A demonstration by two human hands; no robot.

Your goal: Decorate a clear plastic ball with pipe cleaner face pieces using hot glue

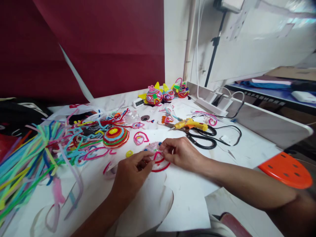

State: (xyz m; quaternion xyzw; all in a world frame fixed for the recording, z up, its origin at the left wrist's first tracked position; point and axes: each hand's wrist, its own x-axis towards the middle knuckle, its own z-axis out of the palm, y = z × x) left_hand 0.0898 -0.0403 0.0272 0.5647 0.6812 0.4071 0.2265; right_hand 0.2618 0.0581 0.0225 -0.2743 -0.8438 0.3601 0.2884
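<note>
Hands, left (134,168) and right (181,153), both curled narrow, partly hiding red-banded craft piece (161,161), exact hold hard to tell

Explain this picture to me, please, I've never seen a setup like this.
There's no machine here. One picture, taken by a camera on the person's head, looks forward and down at their own bare left hand and right hand.

Both hands' fingertips meet around a small craft piece with curved red fuzzy strips; exactly what each pinches is unclear.

On the white, flat tabletop lie a striped fuzzy dome, long pastel fuzzy strips, black-handled metal scissors and a yellow glue gun.
</note>
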